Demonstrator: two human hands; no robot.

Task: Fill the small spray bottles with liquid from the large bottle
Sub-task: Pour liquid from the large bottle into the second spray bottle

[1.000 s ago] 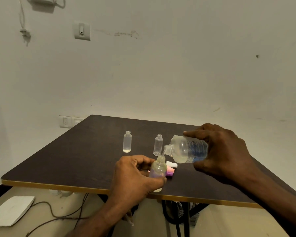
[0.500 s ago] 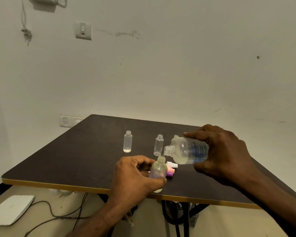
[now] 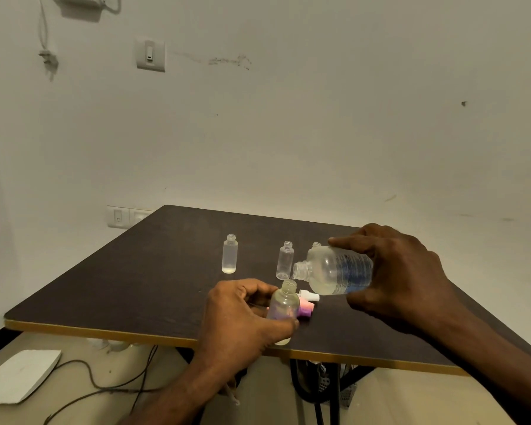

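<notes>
1. Still, our right hand (image 3: 402, 271) grips the tilted large bottle (image 3: 334, 269); our left hand (image 3: 242, 317) holds a small spray bottle (image 3: 284, 306) at the desk (image 3: 135, 286) edge.
2. Little has shifted; pouring continues.

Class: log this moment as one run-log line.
left hand: holds small bottle | right hand: tilts large bottle over it

On the table (image 3: 129, 289), taking the small bottle held in the left hand (image 3: 284, 306) as the landmark: the large bottle (image 3: 334, 269) lies tipped just above and to its right, mouth over its neck. Two spray caps (image 3: 307, 303) lie just right of it, touching each other. Behind it stand an open bottle (image 3: 285, 260) and, farther left, another open bottle (image 3: 229, 254).
</notes>
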